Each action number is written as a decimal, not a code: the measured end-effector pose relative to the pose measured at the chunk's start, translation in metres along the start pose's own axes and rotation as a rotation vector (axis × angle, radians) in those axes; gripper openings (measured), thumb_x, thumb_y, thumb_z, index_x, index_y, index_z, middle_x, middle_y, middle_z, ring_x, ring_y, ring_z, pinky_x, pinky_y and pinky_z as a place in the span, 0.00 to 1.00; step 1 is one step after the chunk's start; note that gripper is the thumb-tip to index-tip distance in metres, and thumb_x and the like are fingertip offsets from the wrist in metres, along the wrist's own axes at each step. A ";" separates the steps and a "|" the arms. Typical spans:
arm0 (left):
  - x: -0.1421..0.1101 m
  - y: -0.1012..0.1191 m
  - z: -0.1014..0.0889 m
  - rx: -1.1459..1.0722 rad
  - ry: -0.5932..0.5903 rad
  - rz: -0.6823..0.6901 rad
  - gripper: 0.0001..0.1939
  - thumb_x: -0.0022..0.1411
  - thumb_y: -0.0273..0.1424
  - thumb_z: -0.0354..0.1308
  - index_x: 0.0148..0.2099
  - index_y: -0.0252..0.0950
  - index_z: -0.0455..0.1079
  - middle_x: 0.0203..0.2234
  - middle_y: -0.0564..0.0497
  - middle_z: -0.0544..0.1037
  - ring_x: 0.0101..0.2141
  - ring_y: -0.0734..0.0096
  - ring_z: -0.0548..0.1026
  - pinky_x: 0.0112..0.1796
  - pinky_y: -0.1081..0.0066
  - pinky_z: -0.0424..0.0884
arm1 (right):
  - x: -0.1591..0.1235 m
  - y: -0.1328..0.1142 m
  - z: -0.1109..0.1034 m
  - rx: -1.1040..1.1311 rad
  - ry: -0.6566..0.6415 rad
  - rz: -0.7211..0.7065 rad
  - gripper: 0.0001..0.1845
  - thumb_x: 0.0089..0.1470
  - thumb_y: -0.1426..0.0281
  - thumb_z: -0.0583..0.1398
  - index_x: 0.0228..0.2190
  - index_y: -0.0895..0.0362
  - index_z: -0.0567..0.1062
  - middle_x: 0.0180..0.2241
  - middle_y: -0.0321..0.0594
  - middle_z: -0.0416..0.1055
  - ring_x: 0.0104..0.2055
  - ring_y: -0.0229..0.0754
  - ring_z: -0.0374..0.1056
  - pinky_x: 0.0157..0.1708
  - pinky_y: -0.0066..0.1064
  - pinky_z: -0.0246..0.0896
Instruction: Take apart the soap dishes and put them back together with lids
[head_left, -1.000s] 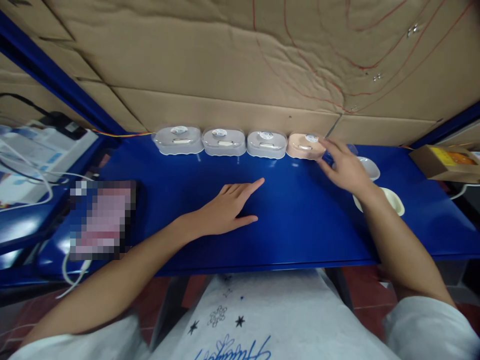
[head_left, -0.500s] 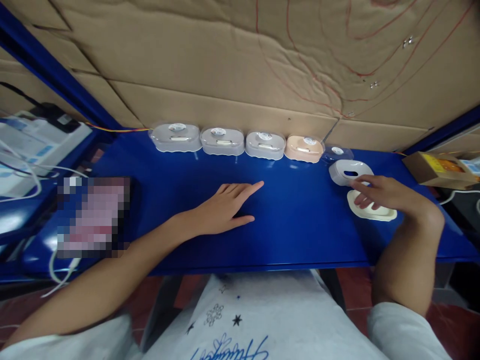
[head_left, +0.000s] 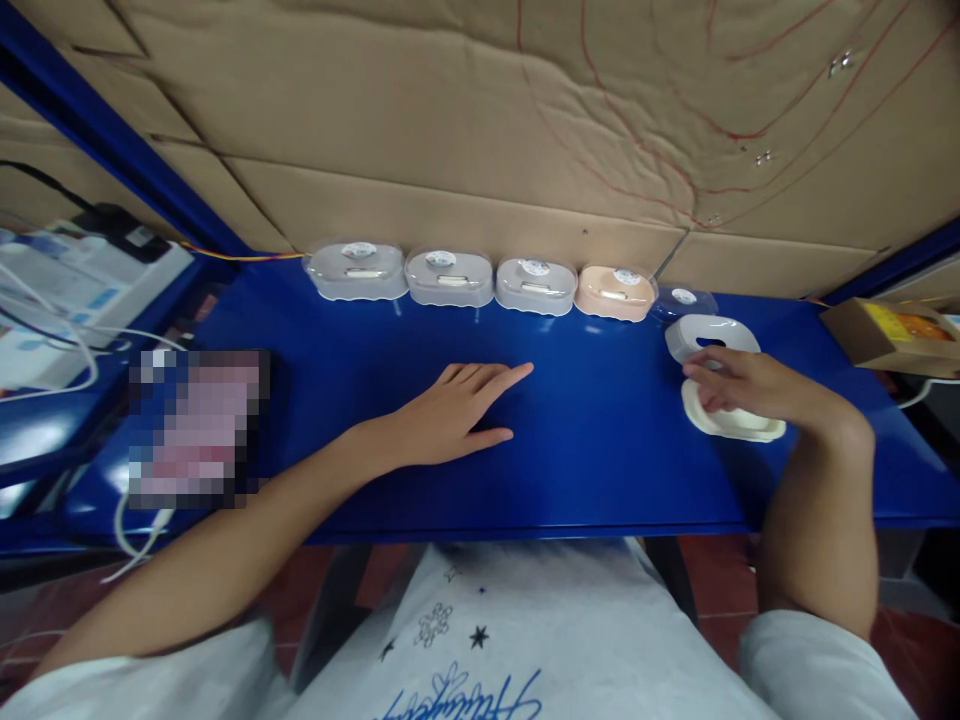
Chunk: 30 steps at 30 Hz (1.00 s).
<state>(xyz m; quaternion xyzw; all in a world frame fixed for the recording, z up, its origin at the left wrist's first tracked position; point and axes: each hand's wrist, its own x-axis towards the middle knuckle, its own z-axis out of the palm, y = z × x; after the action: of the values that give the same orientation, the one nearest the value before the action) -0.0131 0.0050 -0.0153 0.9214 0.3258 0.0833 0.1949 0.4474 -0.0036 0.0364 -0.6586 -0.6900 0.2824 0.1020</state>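
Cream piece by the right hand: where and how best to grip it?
Probably pinch the cream piece by its near rim, coming from the person's side: it lies flat, that rim is exposed, the white piece sits beyond, and the right hand overlaps its far edge.

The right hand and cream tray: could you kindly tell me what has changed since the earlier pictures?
The right hand has moved right and down in view, from the peach box to the cream tray, which has slid slightly left; whether gripped is unclear. The left hand, peach box and grey boxes stayed put.

Cream dish (head_left: 741,426) partly behind right grip (head_left: 752,383)
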 end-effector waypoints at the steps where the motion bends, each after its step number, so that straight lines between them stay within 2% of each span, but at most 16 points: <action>1: 0.000 0.000 0.000 0.003 -0.002 0.002 0.40 0.79 0.44 0.56 0.83 0.44 0.42 0.73 0.36 0.64 0.71 0.42 0.64 0.68 0.46 0.60 | -0.001 -0.010 0.006 0.035 -0.064 -0.031 0.30 0.64 0.40 0.61 0.48 0.52 0.81 0.31 0.44 0.83 0.31 0.50 0.81 0.35 0.41 0.77; 3: 0.000 0.000 0.000 0.009 -0.006 0.007 0.40 0.79 0.44 0.56 0.83 0.44 0.42 0.73 0.36 0.64 0.71 0.42 0.64 0.68 0.46 0.59 | -0.005 -0.032 0.016 0.137 -0.186 -0.154 0.29 0.66 0.43 0.61 0.58 0.47 0.78 0.45 0.44 0.85 0.45 0.52 0.83 0.46 0.44 0.79; 5: 0.000 0.000 0.001 0.016 -0.008 0.016 0.40 0.79 0.43 0.56 0.83 0.43 0.42 0.73 0.36 0.64 0.71 0.42 0.63 0.68 0.45 0.60 | -0.008 -0.049 0.022 0.212 -0.201 -0.307 0.25 0.68 0.46 0.61 0.59 0.42 0.77 0.55 0.41 0.82 0.54 0.53 0.80 0.54 0.47 0.77; 7: 0.000 0.000 0.001 0.022 0.001 0.023 0.40 0.79 0.42 0.56 0.83 0.43 0.42 0.73 0.36 0.64 0.71 0.42 0.64 0.67 0.45 0.60 | -0.007 -0.056 0.023 0.172 -0.053 -0.396 0.20 0.70 0.49 0.59 0.56 0.42 0.80 0.55 0.40 0.81 0.56 0.53 0.79 0.56 0.48 0.76; 10: 0.000 -0.001 0.001 0.017 0.025 0.046 0.38 0.79 0.41 0.56 0.82 0.44 0.44 0.74 0.36 0.63 0.70 0.42 0.64 0.67 0.45 0.60 | 0.003 -0.050 0.024 -0.015 0.289 -0.395 0.20 0.71 0.51 0.58 0.54 0.46 0.81 0.52 0.43 0.83 0.54 0.56 0.79 0.56 0.53 0.74; 12: 0.000 -0.001 0.002 0.016 0.033 0.062 0.38 0.79 0.41 0.56 0.82 0.45 0.45 0.74 0.37 0.62 0.71 0.43 0.64 0.68 0.44 0.60 | 0.012 -0.046 0.029 -0.082 0.395 -0.406 0.19 0.72 0.52 0.57 0.52 0.47 0.81 0.51 0.45 0.83 0.53 0.58 0.79 0.56 0.56 0.74; 16: 0.000 -0.001 0.004 0.052 0.047 0.080 0.36 0.78 0.40 0.57 0.81 0.43 0.50 0.75 0.36 0.60 0.72 0.40 0.62 0.67 0.43 0.61 | 0.017 -0.059 0.052 -0.139 0.308 -0.558 0.17 0.72 0.56 0.57 0.54 0.46 0.80 0.57 0.44 0.80 0.60 0.58 0.76 0.62 0.58 0.70; 20: 0.003 -0.004 0.007 0.096 0.103 0.097 0.36 0.76 0.39 0.60 0.79 0.41 0.55 0.79 0.34 0.51 0.74 0.36 0.57 0.68 0.38 0.57 | 0.013 -0.070 0.063 -0.277 0.237 -0.622 0.19 0.74 0.59 0.55 0.59 0.47 0.76 0.64 0.47 0.75 0.67 0.58 0.70 0.65 0.59 0.66; 21: 0.004 -0.004 0.007 0.099 0.107 0.103 0.35 0.75 0.39 0.61 0.78 0.41 0.56 0.79 0.34 0.52 0.74 0.36 0.57 0.68 0.36 0.56 | 0.013 -0.067 0.060 -0.300 0.252 -0.602 0.20 0.74 0.59 0.54 0.60 0.47 0.75 0.65 0.47 0.74 0.67 0.57 0.70 0.65 0.58 0.65; 23: 0.006 -0.005 0.007 0.096 0.111 0.131 0.31 0.75 0.38 0.61 0.75 0.43 0.62 0.76 0.36 0.60 0.73 0.38 0.60 0.68 0.35 0.53 | 0.014 -0.055 0.050 -0.377 0.295 -0.491 0.22 0.74 0.59 0.53 0.63 0.48 0.73 0.67 0.48 0.72 0.69 0.57 0.68 0.67 0.58 0.64; 26: 0.006 0.000 0.006 0.076 0.130 0.214 0.22 0.75 0.35 0.59 0.68 0.44 0.71 0.66 0.40 0.74 0.65 0.45 0.71 0.68 0.39 0.54 | 0.017 -0.030 0.031 -0.525 0.345 -0.233 0.28 0.72 0.56 0.53 0.67 0.52 0.69 0.71 0.53 0.65 0.72 0.66 0.63 0.68 0.64 0.61; 28: 0.004 0.005 0.005 0.047 0.152 0.273 0.21 0.75 0.33 0.59 0.68 0.44 0.72 0.63 0.41 0.77 0.62 0.49 0.74 0.66 0.44 0.59 | 0.019 -0.014 0.022 -0.576 0.350 -0.085 0.32 0.70 0.54 0.54 0.68 0.56 0.69 0.71 0.60 0.65 0.71 0.76 0.63 0.64 0.71 0.61; 30: 0.003 0.008 0.005 0.036 0.180 0.291 0.23 0.75 0.32 0.59 0.69 0.45 0.71 0.65 0.40 0.75 0.62 0.49 0.73 0.65 0.46 0.63 | 0.020 -0.004 0.018 -0.594 0.305 0.014 0.33 0.69 0.54 0.55 0.66 0.59 0.71 0.66 0.65 0.71 0.66 0.81 0.68 0.59 0.75 0.64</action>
<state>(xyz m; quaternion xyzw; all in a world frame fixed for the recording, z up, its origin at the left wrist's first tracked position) -0.0047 -0.0006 -0.0160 0.9509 0.2067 0.1870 0.1345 0.4326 0.0112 0.0194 -0.6990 -0.7143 -0.0322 0.0057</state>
